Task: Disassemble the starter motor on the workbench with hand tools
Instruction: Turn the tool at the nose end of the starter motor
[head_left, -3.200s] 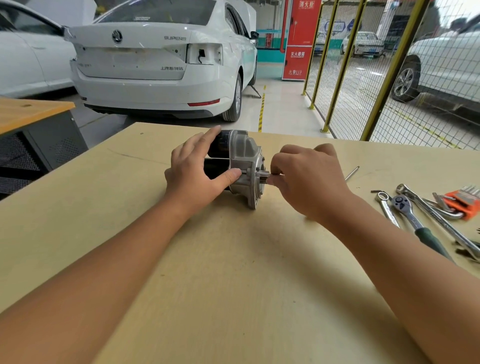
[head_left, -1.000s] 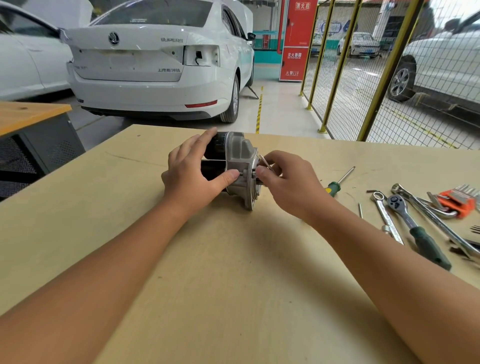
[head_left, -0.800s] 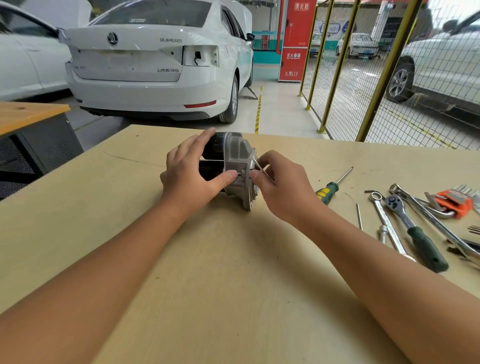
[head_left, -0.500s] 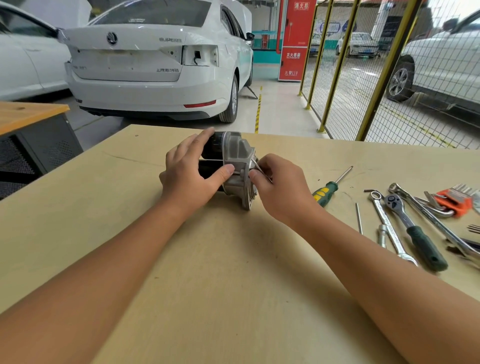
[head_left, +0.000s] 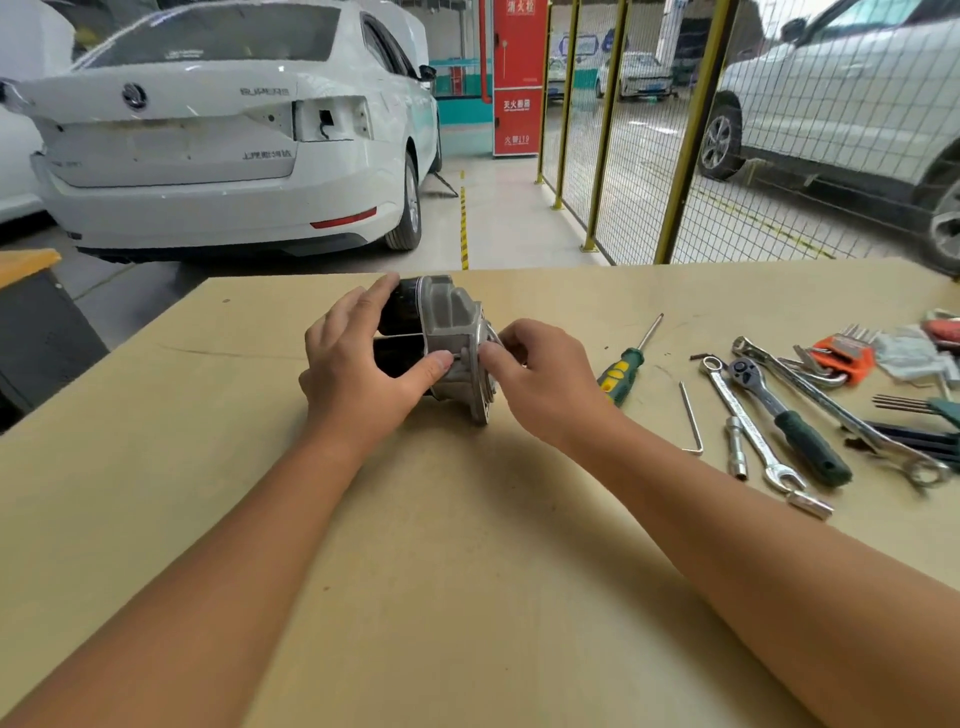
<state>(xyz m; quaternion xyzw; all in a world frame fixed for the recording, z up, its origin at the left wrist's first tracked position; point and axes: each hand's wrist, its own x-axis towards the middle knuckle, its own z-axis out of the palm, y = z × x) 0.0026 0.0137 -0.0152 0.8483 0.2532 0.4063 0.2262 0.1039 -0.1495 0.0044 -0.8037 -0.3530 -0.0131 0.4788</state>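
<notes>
Slippage threatens: left hand (head_left: 358, 371) grips starter motor (head_left: 441, 343) while right hand (head_left: 540, 379) pinches something small at its flange; it may drop onto the workbench (head_left: 467, 571).

Both hands' fingers (head_left: 439, 359) grip the starter motor (head_left: 449, 332) on the workbench (head_left: 467, 571).

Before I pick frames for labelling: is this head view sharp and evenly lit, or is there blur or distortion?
Head view: soft daylight, faint shadows under the starter motor and both hands; fence posts lean from wide-angle distortion; the white car looks smeared; tools at right slightly soft.
</notes>
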